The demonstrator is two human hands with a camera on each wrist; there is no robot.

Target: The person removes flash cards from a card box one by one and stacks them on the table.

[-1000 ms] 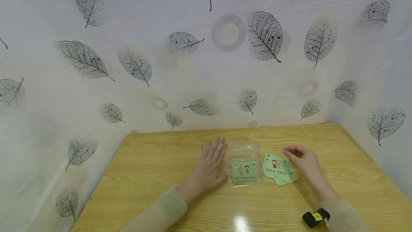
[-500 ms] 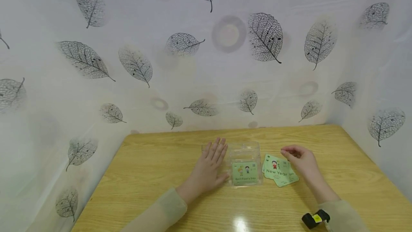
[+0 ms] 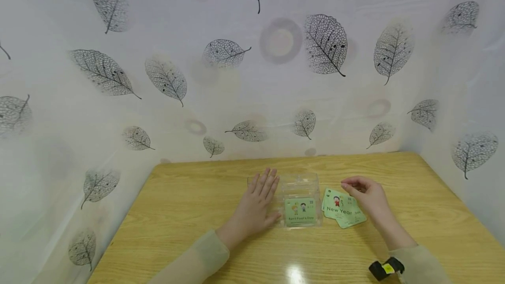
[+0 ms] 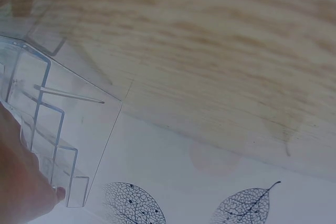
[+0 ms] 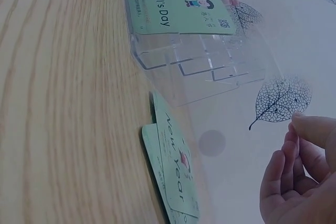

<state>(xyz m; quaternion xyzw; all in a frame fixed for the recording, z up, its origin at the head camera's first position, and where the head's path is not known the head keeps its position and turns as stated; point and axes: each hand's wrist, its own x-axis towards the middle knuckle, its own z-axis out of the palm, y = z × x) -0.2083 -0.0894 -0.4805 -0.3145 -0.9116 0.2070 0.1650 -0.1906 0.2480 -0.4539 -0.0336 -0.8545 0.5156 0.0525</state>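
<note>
In the head view my left hand [image 3: 256, 205] lies with straight fingers against the left side of a clear plastic tiered stand [image 3: 300, 179]. A green "April Fool's Day" card [image 3: 300, 211] stands in the front of that stand. The stand's stepped side [image 4: 60, 129] shows in the left wrist view. To its right lies a small overlapping pile of green cards [image 3: 339, 209], "New Year" on top. My right hand [image 3: 367, 192] hovers just above and behind the pile's right side. Its thumb and index fingertips meet, the other fingers are curled, and nothing shows between them.
Beneath everything is a light wooden table [image 3: 189, 214]. A pale curtain [image 3: 244, 95] printed with dark leaves hangs behind it and along both sides. On the right wrist sits a black strap device [image 3: 386, 268] with a yellow label.
My right hand has drifted slightly left, over the card pile. The left hand, the stand and the cards have stayed put.
</note>
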